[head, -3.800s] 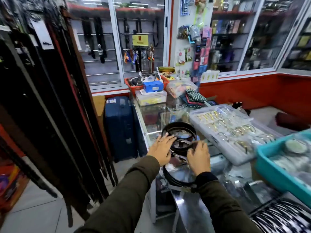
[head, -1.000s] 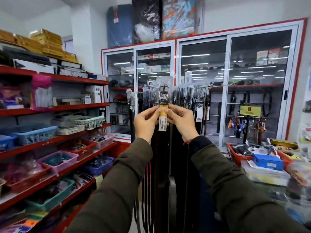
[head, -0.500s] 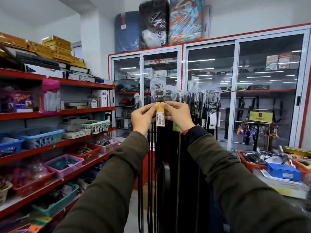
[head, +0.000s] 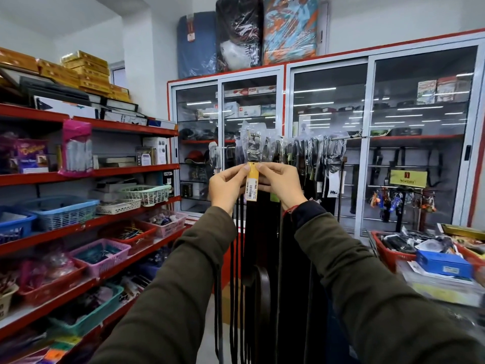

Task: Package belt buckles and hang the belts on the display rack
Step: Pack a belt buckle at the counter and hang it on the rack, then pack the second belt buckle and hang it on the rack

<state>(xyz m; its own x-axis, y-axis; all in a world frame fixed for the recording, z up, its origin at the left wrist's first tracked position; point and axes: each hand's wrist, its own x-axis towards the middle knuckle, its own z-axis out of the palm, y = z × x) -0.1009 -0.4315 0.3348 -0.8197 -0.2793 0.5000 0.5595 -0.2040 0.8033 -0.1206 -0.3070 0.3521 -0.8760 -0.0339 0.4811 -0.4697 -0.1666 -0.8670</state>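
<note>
I hold a black belt upright in front of the display rack. Its buckle is wrapped in clear plastic and stands at the height of the rack's rail. A yellow and white price tag hangs just under the buckle. My left hand pinches the belt at the tag from the left, my right hand from the right. Several other bagged belts hang along the rail to the right, their straps falling behind my arms.
Red shelves with plastic baskets of small goods run along the left. Glass cabinets stand behind the rack. A counter at the right holds a red basket and a blue box.
Since 3.8 s ago I have turned from the counter, where I handled a coiled belt, to the rack. Over the last second both hands lifted the belt slightly higher against the rail.
</note>
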